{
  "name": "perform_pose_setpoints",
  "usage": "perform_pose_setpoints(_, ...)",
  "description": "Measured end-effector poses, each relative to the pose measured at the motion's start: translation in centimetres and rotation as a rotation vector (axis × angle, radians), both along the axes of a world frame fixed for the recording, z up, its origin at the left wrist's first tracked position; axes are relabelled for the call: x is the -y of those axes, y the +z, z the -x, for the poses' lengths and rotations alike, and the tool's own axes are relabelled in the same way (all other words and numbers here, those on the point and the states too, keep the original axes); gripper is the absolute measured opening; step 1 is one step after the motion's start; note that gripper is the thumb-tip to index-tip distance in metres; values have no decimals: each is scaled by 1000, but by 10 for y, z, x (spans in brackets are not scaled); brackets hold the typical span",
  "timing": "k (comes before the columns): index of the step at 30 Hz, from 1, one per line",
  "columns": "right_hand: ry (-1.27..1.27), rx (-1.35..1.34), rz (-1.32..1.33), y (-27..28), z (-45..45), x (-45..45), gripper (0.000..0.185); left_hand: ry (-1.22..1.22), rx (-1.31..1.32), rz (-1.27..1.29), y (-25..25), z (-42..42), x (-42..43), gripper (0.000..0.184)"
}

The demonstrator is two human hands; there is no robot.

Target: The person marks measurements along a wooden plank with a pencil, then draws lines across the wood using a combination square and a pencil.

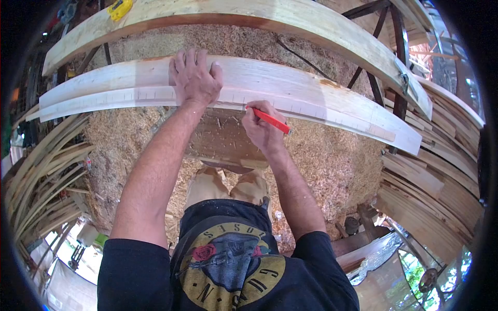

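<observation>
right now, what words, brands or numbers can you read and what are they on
"ROSES", upside down, on the dark shirt
"GUNS", same print, creased
"N", same print
Red pencil: marking too small to read
Yellow tool: marking too blurred

The black shirt [232, 259] reads "GUNS N ROSES".

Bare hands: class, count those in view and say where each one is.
2. The left hand lies spread on the long pale wooden plank; the right hand is at its near edge, holding a red marking tool. Neither is hidden.
</observation>
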State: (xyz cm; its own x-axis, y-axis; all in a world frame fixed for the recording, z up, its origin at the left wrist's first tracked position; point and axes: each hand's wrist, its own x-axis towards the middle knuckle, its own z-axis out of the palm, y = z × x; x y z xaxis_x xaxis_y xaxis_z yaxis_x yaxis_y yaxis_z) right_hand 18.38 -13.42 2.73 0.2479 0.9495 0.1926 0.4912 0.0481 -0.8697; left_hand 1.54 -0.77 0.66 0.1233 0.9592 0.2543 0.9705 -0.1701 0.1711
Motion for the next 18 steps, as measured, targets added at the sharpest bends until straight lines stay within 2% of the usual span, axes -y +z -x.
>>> perform_pose_setpoints(5,12,-13,65,2,-1,1,7,-11,16,16,3,0,0,47)
perform_pose_setpoints(11,1,-25,64,4,0,1,7,-2,1,5,3,-1,0,46)
perform_pose_setpoints(14,-3,15,-29,-3,0,-1,7,-1,-6,-17,1,0,0,46)
perform_pose_setpoints(18,-4,17,10,2,1,-1,7,-1,3,-23,-3,0,-2,46)
